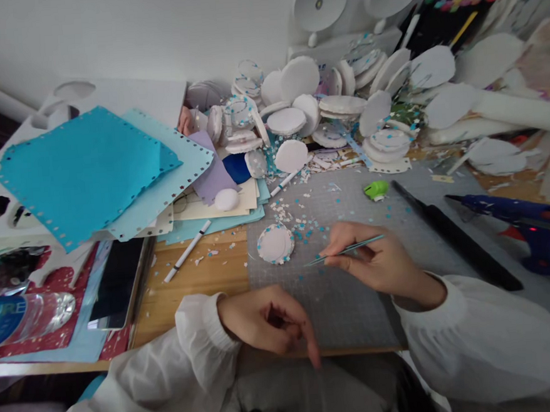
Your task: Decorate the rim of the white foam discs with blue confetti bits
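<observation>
My right hand (370,256) pinches a pair of slim teal tweezers (359,245) above the grey cutting mat. The tips of the tweezers point left, and I cannot see anything between them. A small round white disc (276,243), its rim dotted with blue and white bits, lies on the mat to the left of the tips. Near the mat's front edge, my left hand (274,322) holds nothing, its index finger stretched down and the other fingers loosely bent. Tiny blue and white paper cut-outs (287,211) are scattered behind the disc.
Many white discs (288,121) are piled along the back. On the right are a blue glue gun (530,216), a long black tool (460,237) and a green gadget (376,190). Leftward lie blue punched sheets (84,169), a white pen (187,251), a phone (117,283) and a bottle (23,318).
</observation>
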Demonstrator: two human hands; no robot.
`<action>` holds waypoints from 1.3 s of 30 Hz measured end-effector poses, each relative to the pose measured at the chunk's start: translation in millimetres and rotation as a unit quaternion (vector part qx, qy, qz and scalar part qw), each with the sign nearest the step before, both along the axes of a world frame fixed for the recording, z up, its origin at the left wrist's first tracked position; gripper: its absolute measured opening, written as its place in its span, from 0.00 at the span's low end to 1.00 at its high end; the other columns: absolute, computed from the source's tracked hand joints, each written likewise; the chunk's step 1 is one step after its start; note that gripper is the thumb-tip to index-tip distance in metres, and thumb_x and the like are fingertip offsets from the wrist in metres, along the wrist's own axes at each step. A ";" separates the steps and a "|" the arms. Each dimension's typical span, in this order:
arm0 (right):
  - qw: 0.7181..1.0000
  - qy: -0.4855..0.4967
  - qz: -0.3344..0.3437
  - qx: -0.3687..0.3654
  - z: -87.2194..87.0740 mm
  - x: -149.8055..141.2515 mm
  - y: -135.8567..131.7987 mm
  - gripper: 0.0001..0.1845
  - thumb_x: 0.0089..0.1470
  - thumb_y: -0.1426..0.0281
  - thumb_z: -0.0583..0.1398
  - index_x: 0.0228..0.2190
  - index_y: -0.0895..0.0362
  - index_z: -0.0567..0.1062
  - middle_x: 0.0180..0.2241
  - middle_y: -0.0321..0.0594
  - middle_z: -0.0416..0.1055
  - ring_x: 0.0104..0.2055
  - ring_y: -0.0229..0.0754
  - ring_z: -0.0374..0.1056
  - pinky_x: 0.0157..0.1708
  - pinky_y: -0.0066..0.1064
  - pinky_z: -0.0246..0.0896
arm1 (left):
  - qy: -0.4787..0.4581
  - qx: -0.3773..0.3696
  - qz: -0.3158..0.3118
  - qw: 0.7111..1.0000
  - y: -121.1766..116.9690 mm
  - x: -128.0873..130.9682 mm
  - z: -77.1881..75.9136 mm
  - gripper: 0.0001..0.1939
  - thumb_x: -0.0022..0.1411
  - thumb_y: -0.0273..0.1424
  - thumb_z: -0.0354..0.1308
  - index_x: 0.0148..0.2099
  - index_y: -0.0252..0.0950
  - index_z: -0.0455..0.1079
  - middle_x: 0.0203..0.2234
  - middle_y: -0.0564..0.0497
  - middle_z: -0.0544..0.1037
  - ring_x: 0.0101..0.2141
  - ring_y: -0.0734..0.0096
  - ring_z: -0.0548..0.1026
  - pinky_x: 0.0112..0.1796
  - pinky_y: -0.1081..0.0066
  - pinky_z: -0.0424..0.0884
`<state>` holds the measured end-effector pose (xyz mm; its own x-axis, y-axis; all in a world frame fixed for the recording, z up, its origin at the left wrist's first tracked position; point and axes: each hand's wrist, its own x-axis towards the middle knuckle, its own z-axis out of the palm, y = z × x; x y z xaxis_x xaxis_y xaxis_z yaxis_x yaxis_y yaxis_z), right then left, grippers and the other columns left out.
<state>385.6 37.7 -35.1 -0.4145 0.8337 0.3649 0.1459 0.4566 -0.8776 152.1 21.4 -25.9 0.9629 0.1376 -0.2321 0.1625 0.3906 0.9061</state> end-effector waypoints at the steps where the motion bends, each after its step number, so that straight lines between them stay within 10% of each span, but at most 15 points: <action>1: 1.000 -0.017 0.011 0.008 -0.2 -0.1 0.2 0.04 0.51 0.75 0.63 0.31 0.55 0.72 0.27 0.36 0.70 0.29 0.35 0.65 0.30 0.29 0.61 | -0.005 -0.003 -0.003 1.000 0.1 -0.1 0.1 0.10 0.55 0.22 0.53 0.36 0.27 0.75 0.14 0.59 0.60 0.15 0.83 0.54 0.17 0.79 0.50; 13: 0.984 -0.086 0.134 0.074 -8.9 -1.9 -1.9 0.05 0.53 0.76 0.61 0.33 0.57 0.71 0.31 0.39 0.69 0.35 0.37 0.63 0.37 0.32 0.61 | -0.031 -0.016 -0.024 0.999 3.3 0.9 1.3 0.09 0.51 0.18 0.51 0.28 0.28 0.73 0.14 0.57 0.64 0.15 0.82 0.58 0.18 0.78 0.52; 32: 0.999 0.023 0.006 -0.047 -0.6 -1.1 -1.5 0.02 0.53 0.73 0.62 0.30 0.55 0.72 0.25 0.34 0.67 0.28 0.34 0.64 0.26 0.27 0.59 | -0.020 -0.014 -0.018 1.000 2.3 0.0 -0.3 0.09 0.54 0.21 0.51 0.28 0.29 0.72 0.13 0.57 0.62 0.15 0.81 0.57 0.18 0.79 0.52; 39: 0.996 -0.072 0.051 0.019 -3.3 -5.9 -0.6 0.03 0.53 0.72 0.62 0.31 0.56 0.71 0.28 0.36 0.69 0.31 0.35 0.64 0.32 0.29 0.60 | -0.024 -0.010 -0.014 1.000 2.2 1.3 1.9 0.07 0.53 0.22 0.54 0.27 0.29 0.72 0.12 0.57 0.63 0.13 0.83 0.57 0.16 0.79 0.52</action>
<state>379.7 37.1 -38.4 -0.5468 0.7716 0.3251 0.2208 0.5074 -0.8329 153.4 23.6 -24.0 0.9763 0.1054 -0.1889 0.1313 0.4049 0.9049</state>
